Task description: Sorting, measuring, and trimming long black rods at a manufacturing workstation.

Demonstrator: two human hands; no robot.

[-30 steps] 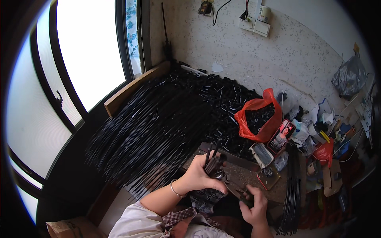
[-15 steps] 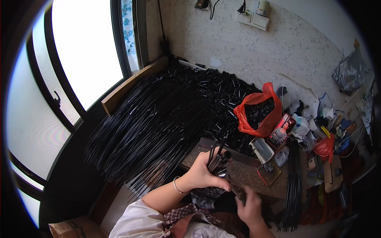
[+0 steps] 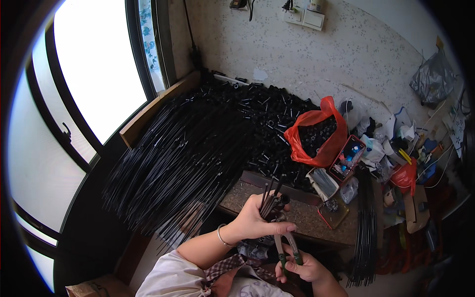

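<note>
The right hand [image 3: 303, 270] sits lowest and nearest the body, its grip closed around the green handles of a pair of pliers [image 3: 288, 247] whose metal nose points up toward the other hand. Just above that grip, the left hand [image 3: 255, 222], a thin bangle at its wrist, is clenched around a small bundle of black rods [image 3: 271, 197]; the rod ends fan out above the fingers, and the pliers' tip meets the bundle's lower end at the thumb. Both hands hang over the near edge of a speckled stone slab [image 3: 302, 218] on the bench. Beyond the grip to the left, a large sheaf of long black rods [image 3: 183, 153] spreads toward the window. Farther out, straight ahead, lies a heap of short black parts [image 3: 267, 114] against the wall. To the right of that heap stands an orange plastic bag [image 3: 316, 136] filled with more black pieces, with a small red tray [image 3: 349, 157] just beside it.
</note>
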